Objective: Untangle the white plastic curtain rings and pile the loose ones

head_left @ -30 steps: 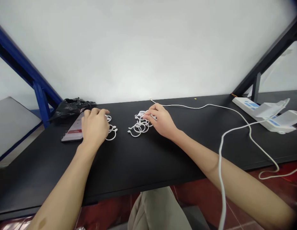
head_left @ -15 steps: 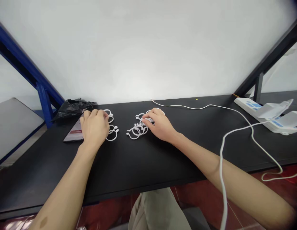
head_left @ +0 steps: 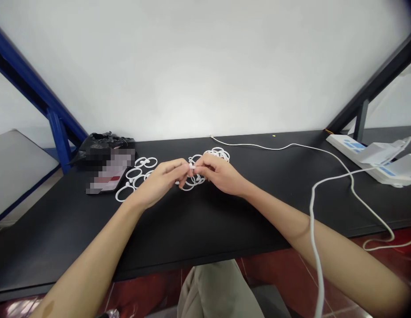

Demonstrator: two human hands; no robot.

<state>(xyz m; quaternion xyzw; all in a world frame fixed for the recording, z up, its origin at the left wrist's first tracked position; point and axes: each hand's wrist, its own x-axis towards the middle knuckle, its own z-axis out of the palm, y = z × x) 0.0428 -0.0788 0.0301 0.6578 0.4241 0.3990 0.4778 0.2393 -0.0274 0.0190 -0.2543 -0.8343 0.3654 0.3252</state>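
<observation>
My left hand (head_left: 162,180) and my right hand (head_left: 222,176) meet over the black tabletop, fingertips almost touching. Both pinch a white plastic ring (head_left: 192,166) between thumb and fingers; only a small white piece of it shows, the rest hidden by the fingers. Beneath and behind the hands lies a heap of similar white rings (head_left: 218,153), some overlapping. More loose rings (head_left: 125,193) with small knobs lie left of my left hand, several of them partly covered by it.
A phone (head_left: 114,172), partly blurred out, lies at the left by a crumpled black plastic bag (head_left: 102,143). A white cable (head_left: 313,207) runs over the table (head_left: 208,229) and in front of my right forearm. White-and-blue devices (head_left: 358,152) stand at the right.
My left hand has left the rings near the phone and moved right to meet my right hand. Both fingertips now close on one ring. More rings at the left are uncovered.
</observation>
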